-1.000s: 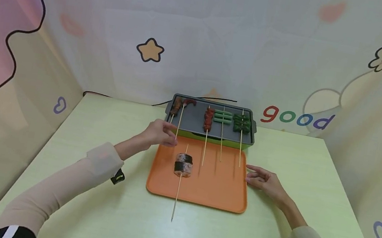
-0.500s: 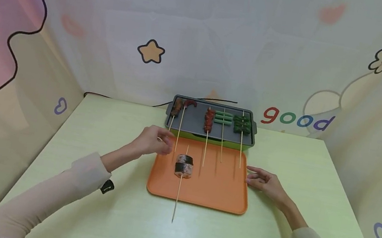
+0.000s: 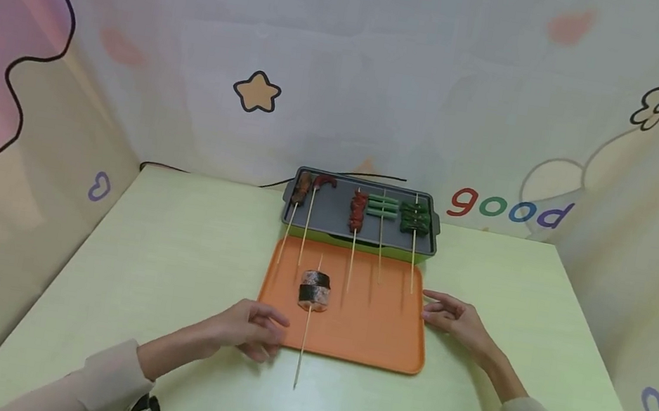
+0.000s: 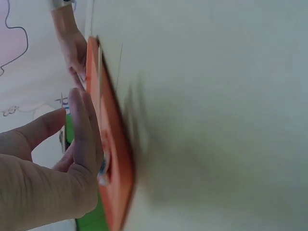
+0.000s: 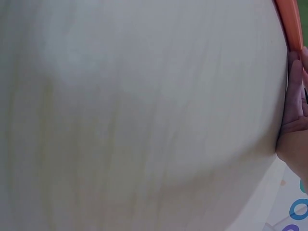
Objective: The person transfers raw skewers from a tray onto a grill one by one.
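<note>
My left hand [image 3: 252, 329] hovers at the front left of the orange tray [image 3: 371, 332], thumb and fingers apart with nothing between them. Just right of its fingertips runs the stick of a skewer with a pale roll banded in black [image 3: 314, 293], which lies on the tray and juts past its front edge. In the left wrist view the same hand [image 4: 62, 163] has its fingers fairly straight. My right hand [image 3: 459, 324] touches the tray's right rim with extended fingertips. The right wrist view catches part of that hand [image 5: 294, 106] against the tray's rim [image 5: 288, 21].
Behind the tray stands a grey-topped green grill [image 3: 328, 216]. On it lie a brown skewer [image 3: 302, 189], a curled dark red one [image 3: 325, 181], a red chunk one [image 3: 358, 211], a light green one [image 3: 382, 206] and a dark green one [image 3: 415, 218], their sticks reaching over the tray.
The left hand has let go of the curled dark red skewer's stick on the grill and moved down and toward the front of the tray. My right hand has stayed at the rim.
</note>
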A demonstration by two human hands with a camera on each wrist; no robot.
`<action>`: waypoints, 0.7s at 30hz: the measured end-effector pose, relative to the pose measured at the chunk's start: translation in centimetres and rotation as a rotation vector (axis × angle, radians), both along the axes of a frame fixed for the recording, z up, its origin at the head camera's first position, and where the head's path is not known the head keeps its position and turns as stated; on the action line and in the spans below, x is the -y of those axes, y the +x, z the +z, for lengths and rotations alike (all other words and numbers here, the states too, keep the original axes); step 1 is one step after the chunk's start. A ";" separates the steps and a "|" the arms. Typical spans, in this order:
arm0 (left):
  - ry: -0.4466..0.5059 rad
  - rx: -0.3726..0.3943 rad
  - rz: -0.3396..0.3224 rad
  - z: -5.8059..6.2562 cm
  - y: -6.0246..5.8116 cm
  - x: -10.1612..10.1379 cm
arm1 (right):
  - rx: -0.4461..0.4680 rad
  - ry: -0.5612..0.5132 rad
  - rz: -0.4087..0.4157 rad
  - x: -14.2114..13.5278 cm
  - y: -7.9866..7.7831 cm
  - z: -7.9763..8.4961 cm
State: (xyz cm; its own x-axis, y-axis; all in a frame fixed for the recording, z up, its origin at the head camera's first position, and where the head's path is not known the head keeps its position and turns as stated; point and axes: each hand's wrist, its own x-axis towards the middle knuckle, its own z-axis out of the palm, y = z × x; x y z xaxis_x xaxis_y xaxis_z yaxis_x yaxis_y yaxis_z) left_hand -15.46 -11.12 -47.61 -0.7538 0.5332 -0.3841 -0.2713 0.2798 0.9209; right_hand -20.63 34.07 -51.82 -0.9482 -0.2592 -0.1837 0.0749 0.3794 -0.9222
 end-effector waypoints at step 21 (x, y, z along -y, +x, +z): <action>0.220 0.236 0.037 -2.4 4.0 -2.7 | -0.029 -0.032 -0.018 0.1 0.0 -0.3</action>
